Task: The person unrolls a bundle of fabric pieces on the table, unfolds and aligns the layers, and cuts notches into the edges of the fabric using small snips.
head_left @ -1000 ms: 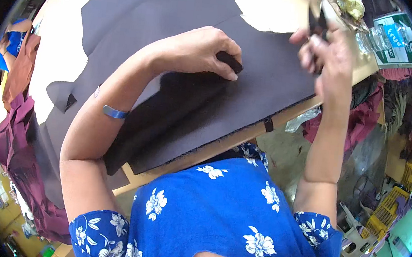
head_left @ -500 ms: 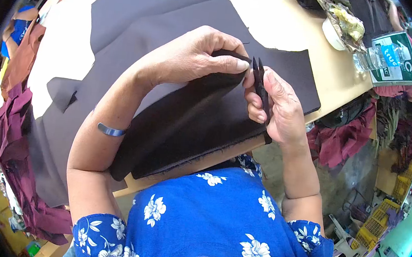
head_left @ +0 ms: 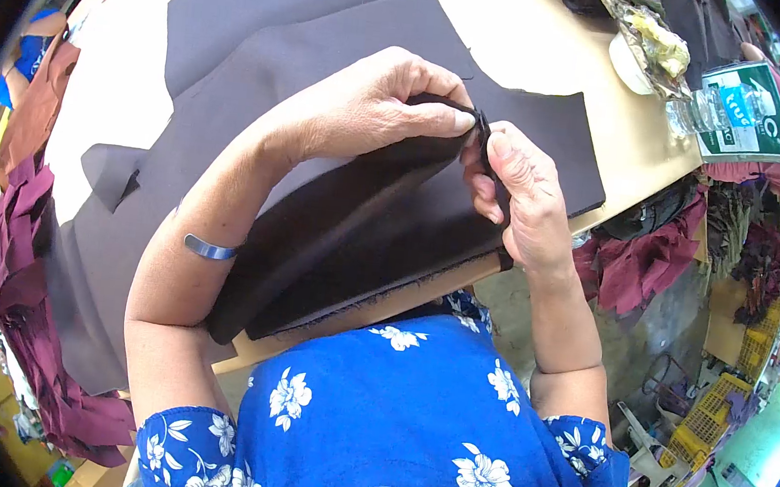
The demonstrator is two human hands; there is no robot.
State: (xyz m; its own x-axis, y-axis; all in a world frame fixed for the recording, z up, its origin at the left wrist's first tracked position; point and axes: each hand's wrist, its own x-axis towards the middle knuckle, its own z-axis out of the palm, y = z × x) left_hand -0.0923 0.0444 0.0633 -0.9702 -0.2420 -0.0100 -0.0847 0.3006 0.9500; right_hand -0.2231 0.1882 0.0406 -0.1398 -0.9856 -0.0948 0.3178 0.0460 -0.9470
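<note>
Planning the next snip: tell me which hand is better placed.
Probably the right hand: it holds the black snips, tips at the dark cloth that the left hand pinches.

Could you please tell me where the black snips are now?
In the head view, the black snips are just right of centre, in the person's right hand, their tips at the dark fabric pinched by the left hand.

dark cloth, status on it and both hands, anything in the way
Left hand pinching a lifted part of dark cloth. Right hand gripping black snips, tips beside the pinch. Clear bottle off to the side, not blocking.
</note>
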